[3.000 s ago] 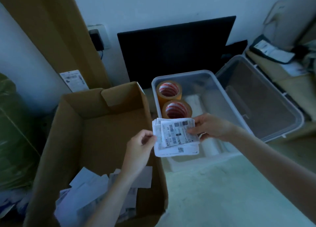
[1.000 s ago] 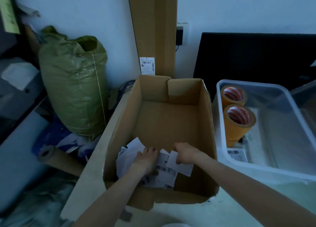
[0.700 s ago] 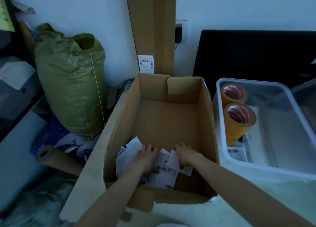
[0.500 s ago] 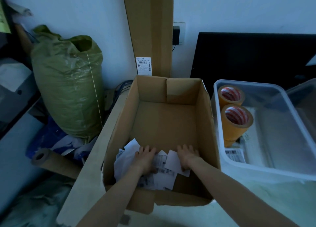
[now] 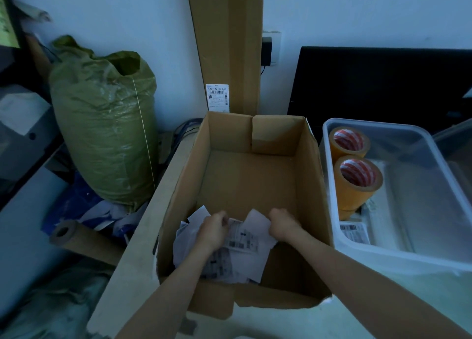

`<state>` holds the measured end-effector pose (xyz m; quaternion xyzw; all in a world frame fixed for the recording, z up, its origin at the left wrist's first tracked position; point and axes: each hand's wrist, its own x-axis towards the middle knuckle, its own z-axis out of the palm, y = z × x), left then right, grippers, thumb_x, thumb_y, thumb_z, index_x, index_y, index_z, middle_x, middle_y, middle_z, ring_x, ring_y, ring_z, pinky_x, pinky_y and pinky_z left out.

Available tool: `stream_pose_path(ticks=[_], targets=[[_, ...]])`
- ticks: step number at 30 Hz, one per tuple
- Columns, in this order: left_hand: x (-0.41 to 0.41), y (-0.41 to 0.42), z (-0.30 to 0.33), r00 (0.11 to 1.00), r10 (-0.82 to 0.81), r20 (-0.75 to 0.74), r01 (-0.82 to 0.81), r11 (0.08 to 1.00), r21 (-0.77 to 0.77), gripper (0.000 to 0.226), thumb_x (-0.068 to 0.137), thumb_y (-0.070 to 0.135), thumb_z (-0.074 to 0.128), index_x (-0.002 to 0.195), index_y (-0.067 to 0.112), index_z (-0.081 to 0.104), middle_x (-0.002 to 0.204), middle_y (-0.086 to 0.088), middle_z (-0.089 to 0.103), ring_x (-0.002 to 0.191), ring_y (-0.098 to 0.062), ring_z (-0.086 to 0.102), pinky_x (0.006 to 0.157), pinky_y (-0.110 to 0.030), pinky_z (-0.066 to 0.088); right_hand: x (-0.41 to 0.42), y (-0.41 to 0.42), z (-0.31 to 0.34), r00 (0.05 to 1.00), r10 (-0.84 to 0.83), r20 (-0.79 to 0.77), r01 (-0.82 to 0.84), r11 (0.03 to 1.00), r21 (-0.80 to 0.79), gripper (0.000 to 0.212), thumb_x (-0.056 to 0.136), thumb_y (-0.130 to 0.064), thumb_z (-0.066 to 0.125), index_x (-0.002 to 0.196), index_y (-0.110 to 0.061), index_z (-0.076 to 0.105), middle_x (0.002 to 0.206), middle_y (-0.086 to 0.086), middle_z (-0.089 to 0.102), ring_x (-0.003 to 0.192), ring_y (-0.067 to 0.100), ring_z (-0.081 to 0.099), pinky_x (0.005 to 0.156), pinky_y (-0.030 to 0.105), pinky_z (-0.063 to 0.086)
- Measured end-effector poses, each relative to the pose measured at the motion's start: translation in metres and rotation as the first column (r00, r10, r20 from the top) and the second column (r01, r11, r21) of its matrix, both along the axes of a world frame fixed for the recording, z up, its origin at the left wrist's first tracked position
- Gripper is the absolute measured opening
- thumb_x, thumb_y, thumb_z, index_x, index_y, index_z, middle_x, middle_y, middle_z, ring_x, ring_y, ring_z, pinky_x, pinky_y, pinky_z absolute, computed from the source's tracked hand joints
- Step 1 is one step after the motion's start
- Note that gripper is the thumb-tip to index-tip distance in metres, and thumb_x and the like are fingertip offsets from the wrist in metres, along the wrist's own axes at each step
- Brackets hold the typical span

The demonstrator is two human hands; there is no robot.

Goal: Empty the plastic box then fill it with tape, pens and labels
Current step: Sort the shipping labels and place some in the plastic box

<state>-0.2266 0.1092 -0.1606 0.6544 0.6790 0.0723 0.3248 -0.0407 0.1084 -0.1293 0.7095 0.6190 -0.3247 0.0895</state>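
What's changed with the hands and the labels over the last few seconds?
Three seconds ago both hands held a stack of labels over the plastic box; a label now lies inside it. Since then the left hand and right hand have gone down into the cardboard box, lain flat on the loose labels, and now curl round them. The two tape rolls stayed put.

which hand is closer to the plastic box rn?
Right. The right hand is in the cardboard box near the wall that adjoins the plastic box. The left hand is further away, gripping the labels.
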Motion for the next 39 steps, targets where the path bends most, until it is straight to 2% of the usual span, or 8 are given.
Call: stream_pose_path(ticks=[6,12,18,21,24,28,33,39], targets=[[-0.002,0.01,0.037,0.858,0.379,0.347,-0.338,0.925,-0.176,0.016,0.099,0.015,0.046,0.101,0.009,0.061,0.102,-0.013,0.063,0.089,-0.024,0.062,0.069,-0.035,0.055,0.003,-0.005,0.032,0.97,0.008,-0.241,0.083,0.928,0.363,0.02,0.098,-0.013,0.045,0.107,-0.014,0.063,0.11,0.008,0.055,0.092,0.02,0.06,0.079,0.033,0.054],[0.008,-0.004,0.093,0.486,0.572,0.661,-0.387,0.819,-0.425,0.013,0.1,0.012,0.045,0.1,0.011,0.058,0.1,-0.015,0.068,0.086,-0.022,0.068,0.062,-0.029,0.057,-0.004,-0.044,0.058,0.929,0.295,0.225,-0.371,0.728,0.577,0.066,0.088,-0.015,0.063,0.146,-0.012,0.033,0.15,0.012,0.033,0.127,0.031,0.045,0.102,0.043,0.045],[0.02,-0.026,0.105,0.489,0.506,0.71,-0.353,0.86,-0.369,0.021,0.101,0.022,0.044,0.113,0.012,0.059,0.103,-0.012,0.068,0.095,-0.021,0.067,0.075,-0.031,0.058,-0.012,-0.057,0.062,0.905,0.283,0.319,-0.423,0.687,0.591,0.07,0.049,-0.021,0.093,0.113,-0.005,0.068,0.107,0.015,0.065,0.082,0.029,0.065,0.062,0.037,0.059],[0.021,-0.029,0.109,0.58,0.433,0.691,-0.384,0.892,-0.237,0.016,0.099,0.018,0.048,0.098,0.017,0.065,0.097,-0.01,0.068,0.092,-0.02,0.066,0.081,-0.037,0.058,-0.014,-0.061,0.064,0.935,0.292,0.203,-0.354,0.71,0.609,0.061,0.082,-0.02,0.07,0.137,-0.009,0.047,0.133,0.011,0.048,0.109,0.027,0.053,0.09,0.038,0.051],[0.019,-0.031,0.113,0.599,0.42,0.682,-0.432,0.886,-0.167,0.014,0.098,0.019,0.05,0.092,0.024,0.062,0.094,-0.004,0.068,0.086,-0.013,0.067,0.076,-0.032,0.058,-0.007,-0.06,0.072,0.937,0.173,-0.303,0.002,0.866,0.5,0.06,0.093,-0.016,0.051,0.147,-0.022,0.026,0.144,-0.002,0.03,0.129,0.017,0.034,0.108,0.03,0.036],[0.015,-0.031,0.114,0.626,0.405,0.666,-0.447,0.887,-0.119,0.011,0.096,0.023,0.053,0.097,0.024,0.063,0.093,0.004,0.069,0.082,-0.005,0.066,0.062,-0.017,0.051,-0.001,-0.055,0.084,0.507,-0.207,-0.837,0.445,0.894,0.048,0.058,0.089,-0.016,0.062,0.14,-0.025,0.035,0.13,-0.01,0.05,0.121,0.01,0.05,0.105,0.035,0.042],[0.025,-0.033,0.117,0.597,0.408,0.691,-0.362,0.905,-0.222,0.012,0.093,0.027,0.058,0.098,0.018,0.066,0.092,0.002,0.072,0.084,-0.008,0.068,0.072,-0.024,0.052,0.006,-0.057,0.084,0.134,-0.377,-0.917,0.556,0.794,-0.245,0.021,0.09,-0.005,0.06,0.11,-0.009,0.061,0.109,0.01,0.069,0.096,0.019,0.07,0.086,0.036,0.057],[0.024,-0.026,0.105,0.775,0.243,0.583,-0.09,0.956,-0.279,0.018,0.092,0.036,0.058,0.102,0.023,0.066,0.103,0.002,0.066,0.095,-0.011,0.059,0.081,-0.027,0.045,0.02,-0.055,0.084,-0.321,-0.452,-0.832,0.615,0.569,-0.546,0.023,0.087,-0.004,0.061,0.11,-0.008,0.064,0.105,0.012,0.072,0.104,0.027,0.067,0.091,0.042,0.052]])
